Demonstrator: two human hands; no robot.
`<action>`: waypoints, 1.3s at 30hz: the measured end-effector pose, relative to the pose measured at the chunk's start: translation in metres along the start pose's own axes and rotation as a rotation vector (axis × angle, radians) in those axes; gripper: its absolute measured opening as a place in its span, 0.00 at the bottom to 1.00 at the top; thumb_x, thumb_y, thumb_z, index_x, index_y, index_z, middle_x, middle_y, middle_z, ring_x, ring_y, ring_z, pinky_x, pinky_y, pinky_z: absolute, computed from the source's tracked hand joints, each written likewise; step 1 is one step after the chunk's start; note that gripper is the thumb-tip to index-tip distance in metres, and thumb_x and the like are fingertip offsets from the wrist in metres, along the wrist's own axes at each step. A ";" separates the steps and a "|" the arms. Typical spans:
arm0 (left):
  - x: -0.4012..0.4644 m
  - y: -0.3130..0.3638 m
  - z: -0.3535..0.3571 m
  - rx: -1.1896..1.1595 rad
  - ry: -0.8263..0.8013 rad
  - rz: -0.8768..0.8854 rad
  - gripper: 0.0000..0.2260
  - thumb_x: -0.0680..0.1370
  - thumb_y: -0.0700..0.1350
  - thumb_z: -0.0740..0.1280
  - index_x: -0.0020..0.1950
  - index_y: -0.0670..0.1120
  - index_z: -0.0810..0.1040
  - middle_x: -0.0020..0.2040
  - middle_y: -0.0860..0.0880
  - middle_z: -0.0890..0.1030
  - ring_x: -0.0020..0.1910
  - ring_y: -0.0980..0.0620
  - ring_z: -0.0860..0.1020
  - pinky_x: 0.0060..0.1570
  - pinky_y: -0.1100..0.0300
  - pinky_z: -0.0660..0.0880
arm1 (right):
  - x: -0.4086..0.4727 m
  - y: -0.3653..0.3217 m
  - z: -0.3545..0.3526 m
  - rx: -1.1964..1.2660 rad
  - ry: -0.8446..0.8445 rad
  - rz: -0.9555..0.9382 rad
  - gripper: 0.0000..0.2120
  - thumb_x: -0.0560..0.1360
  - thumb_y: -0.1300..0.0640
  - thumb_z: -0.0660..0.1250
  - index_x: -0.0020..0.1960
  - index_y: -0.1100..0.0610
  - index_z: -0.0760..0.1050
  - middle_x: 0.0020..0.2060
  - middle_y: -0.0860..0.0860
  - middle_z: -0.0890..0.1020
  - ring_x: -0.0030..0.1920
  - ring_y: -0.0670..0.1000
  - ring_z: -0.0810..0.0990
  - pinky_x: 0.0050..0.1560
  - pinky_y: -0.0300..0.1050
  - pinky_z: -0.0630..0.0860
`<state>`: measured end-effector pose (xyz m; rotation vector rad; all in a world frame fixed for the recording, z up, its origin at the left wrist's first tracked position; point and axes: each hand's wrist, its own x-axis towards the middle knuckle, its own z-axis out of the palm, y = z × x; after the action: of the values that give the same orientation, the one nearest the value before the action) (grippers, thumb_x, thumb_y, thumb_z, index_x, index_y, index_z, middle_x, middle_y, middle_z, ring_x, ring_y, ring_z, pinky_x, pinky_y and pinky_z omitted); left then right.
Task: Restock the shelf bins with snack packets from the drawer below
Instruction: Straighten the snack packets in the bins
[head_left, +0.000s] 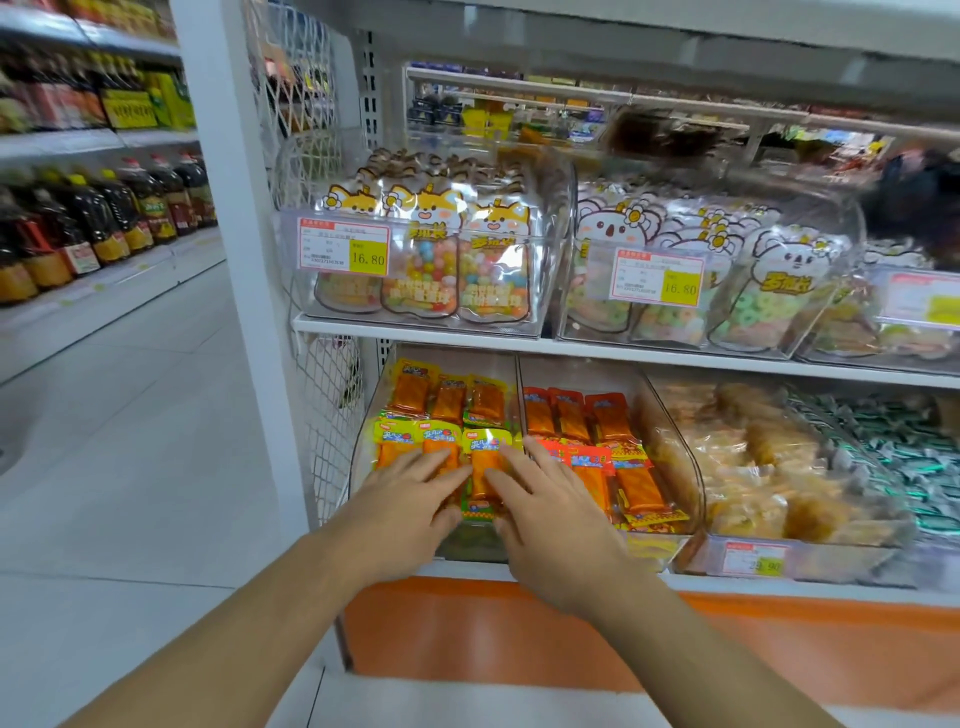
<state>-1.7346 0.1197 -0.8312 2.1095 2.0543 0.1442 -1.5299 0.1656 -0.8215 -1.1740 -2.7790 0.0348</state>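
Both hands are in the leftmost clear plastic sloped bin (370, 415) on the lower white shelf (727, 361), at about 6 o'clock of the view. Left hand (415, 488) lies flat, fingers straight and spread, pressing on the front row of yellow-topped orange snack packets (441, 400); it grips nothing. Right hand (540, 493) likewise flat, fingers extended toward 11 o'clock, resting on the same front row beside the clear divider; nothing is held. The two hands flank one packet standing between them. Judgement: packets are already in the bin and the step in hand is settling and squaring the front row. To do it well, press lightly with flat palms so the soft wrappers do not crumple, nudge each packet upslope into line with the row behind at 12 o'clock, and keep labels facing up. The neighbouring bin of red-topped orange packets (597, 441) lies at 3 o'clock of the right hand; keep stock from sliding across the divider. The orange drawer front (727, 649) below appears closed; its contents cannot be seen.
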 end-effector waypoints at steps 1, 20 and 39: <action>-0.003 0.000 0.004 -0.008 -0.044 -0.003 0.27 0.85 0.61 0.54 0.83 0.63 0.49 0.85 0.57 0.44 0.84 0.49 0.43 0.80 0.45 0.48 | -0.003 -0.003 0.000 -0.029 -0.024 -0.005 0.27 0.86 0.48 0.56 0.83 0.50 0.57 0.84 0.48 0.50 0.84 0.57 0.39 0.83 0.60 0.46; -0.001 0.075 -0.002 0.015 0.227 0.247 0.25 0.86 0.56 0.56 0.83 0.59 0.56 0.84 0.57 0.49 0.83 0.53 0.44 0.80 0.54 0.44 | -0.049 0.079 0.007 0.048 -0.179 0.524 0.30 0.86 0.45 0.51 0.84 0.53 0.51 0.83 0.59 0.54 0.82 0.65 0.48 0.82 0.59 0.52; 0.034 0.146 0.035 0.134 -0.021 0.220 0.25 0.85 0.55 0.58 0.80 0.47 0.62 0.82 0.46 0.62 0.82 0.47 0.57 0.77 0.50 0.61 | -0.065 0.100 -0.003 -0.038 -0.248 0.364 0.29 0.85 0.42 0.52 0.82 0.52 0.58 0.81 0.58 0.60 0.79 0.60 0.58 0.78 0.57 0.62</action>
<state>-1.5838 0.1482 -0.8374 2.4039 1.8626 0.0151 -1.4134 0.1884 -0.8320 -1.7817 -2.7301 0.1729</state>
